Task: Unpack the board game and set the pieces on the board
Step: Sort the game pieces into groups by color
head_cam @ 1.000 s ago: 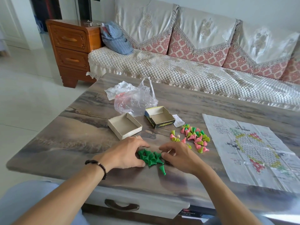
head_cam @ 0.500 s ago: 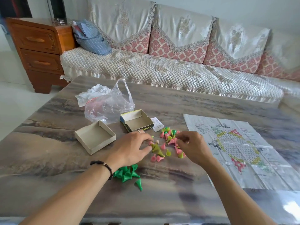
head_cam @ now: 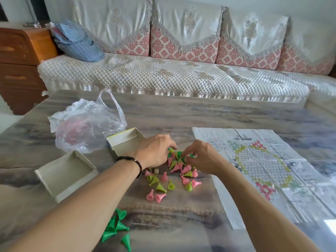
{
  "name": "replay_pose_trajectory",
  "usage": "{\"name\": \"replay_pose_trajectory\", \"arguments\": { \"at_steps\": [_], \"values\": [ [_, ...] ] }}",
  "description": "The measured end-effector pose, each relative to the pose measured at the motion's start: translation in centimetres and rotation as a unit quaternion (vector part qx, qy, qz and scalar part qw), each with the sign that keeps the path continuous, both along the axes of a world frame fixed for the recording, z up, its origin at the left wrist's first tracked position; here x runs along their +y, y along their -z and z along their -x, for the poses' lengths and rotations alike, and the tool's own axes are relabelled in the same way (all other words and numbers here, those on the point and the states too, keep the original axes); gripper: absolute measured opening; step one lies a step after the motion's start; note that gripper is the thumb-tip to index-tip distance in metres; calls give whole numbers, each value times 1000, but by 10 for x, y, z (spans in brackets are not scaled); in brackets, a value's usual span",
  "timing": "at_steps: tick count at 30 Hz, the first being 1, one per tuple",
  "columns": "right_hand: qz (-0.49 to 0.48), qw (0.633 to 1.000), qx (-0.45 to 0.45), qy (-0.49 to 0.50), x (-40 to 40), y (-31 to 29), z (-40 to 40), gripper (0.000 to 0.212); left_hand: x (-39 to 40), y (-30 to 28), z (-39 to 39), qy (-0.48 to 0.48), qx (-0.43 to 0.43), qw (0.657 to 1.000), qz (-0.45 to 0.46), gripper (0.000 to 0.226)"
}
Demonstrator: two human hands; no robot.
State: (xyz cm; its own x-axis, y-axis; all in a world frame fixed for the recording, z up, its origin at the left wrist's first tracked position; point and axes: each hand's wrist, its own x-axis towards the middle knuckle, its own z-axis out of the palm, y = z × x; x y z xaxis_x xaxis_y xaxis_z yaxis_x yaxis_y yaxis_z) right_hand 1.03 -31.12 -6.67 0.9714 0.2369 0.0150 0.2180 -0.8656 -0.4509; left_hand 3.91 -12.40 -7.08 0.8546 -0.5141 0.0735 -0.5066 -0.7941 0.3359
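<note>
Two hands in a pile of game pieces

Two hands reach into the mixed pile [head_cam: 174,170] of pink, yellow-green and green cone pieces in the middle of the table [head_cam: 181,113]. The left hand [head_cam: 154,153] lies over the far left part of the pile with its fingers bent down onto the pieces; I cannot tell if it holds one. It has a ring on one finger and a dark bead band [head_cam: 135,161] on the wrist. The right hand [head_cam: 203,159] has its fingertips curled in, pinching at a green piece on the far side of the pile.

A small heap of green pieces [head_cam: 116,228] lies apart, near the front edge of the table, just beside the left arm.

The paper board [head_cam: 263,166] lies flat to the right of the pile, with no pieces set on it yet.

Two open box halves sit to the left: one box [head_cam: 65,175] near, the other box [head_cam: 125,140] partly behind the left hand. A clear bag [head_cam: 87,128] lies behind them. A sofa [head_cam: 163,75] stands past the table.
</note>
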Motion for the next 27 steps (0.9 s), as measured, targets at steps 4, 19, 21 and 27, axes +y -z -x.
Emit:
{"name": "replay_pose_trajectory", "arguments": {
  "at_steps": [4, 19, 21, 27],
  "values": [
    [5, 1000, 3, 15, -4, 6, -3, 15, -2, -6, -5, -10, 2, 1000, -4, 33],
    [-33, 996, 25, 78, -13, 6, -2, 12, -8, -15, -4, -43, 62, 997, 20, 27],
    [-40, 995, 27, 87, -18, 7, -1, 10, -8, -14, -3, -33, 71, 997, 9, 26],
    [-38, 995, 39, 89, -23, 6, 1, 10, -13, -10, -2, 7, 30, 999, -36, 24]
  ]
}}
